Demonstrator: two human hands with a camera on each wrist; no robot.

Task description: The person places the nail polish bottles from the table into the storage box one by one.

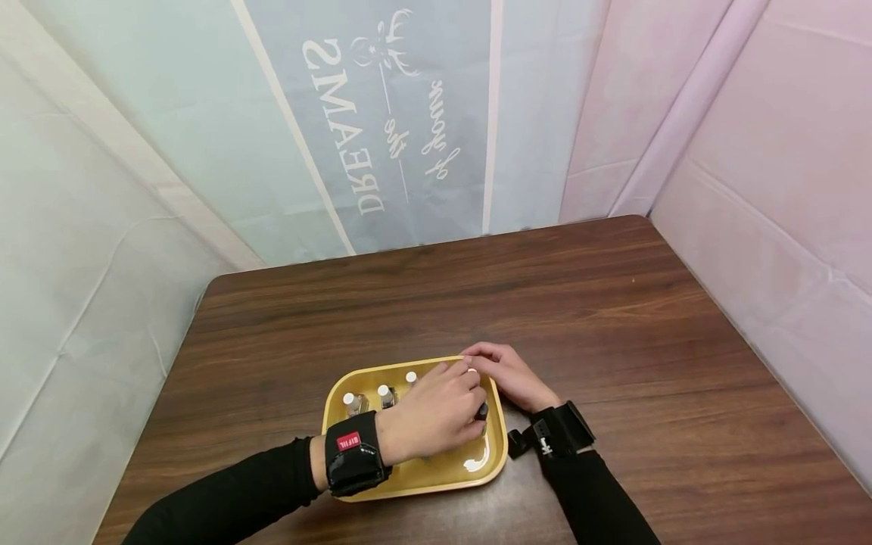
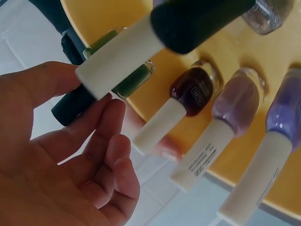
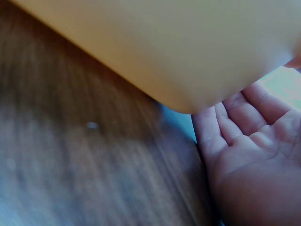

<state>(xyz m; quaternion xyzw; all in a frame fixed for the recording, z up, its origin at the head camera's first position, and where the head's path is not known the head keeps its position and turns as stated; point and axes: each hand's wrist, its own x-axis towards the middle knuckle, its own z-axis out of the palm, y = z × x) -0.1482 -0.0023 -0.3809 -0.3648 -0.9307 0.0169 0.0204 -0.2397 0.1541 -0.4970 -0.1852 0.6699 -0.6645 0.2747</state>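
In the head view, my left hand (image 1: 436, 412) reaches across the yellow tray (image 1: 436, 484), palm down. Its thumb and index finger pinch the black cap (image 2: 73, 107) of a nail polish bottle; a green bottle (image 2: 134, 80) shows just behind it, partly covered by a white-capped dark bottle (image 2: 200, 21) close to the camera. Dark red (image 2: 194, 89), mauve (image 2: 237, 101) and violet (image 2: 284, 110) polish bottles with white caps lie nearby in the tray. My right hand (image 1: 511, 375) holds the tray's far right corner, its fingers along the outer wall.
At the tray's left side, white-capped bottles (image 1: 354, 403) stand in a row. The brown wooden table (image 1: 579, 303) extends beyond and to both sides. Fabric panels (image 1: 422, 129) hang behind it. A small black piece (image 1: 518, 443) sits beside the right wristband.
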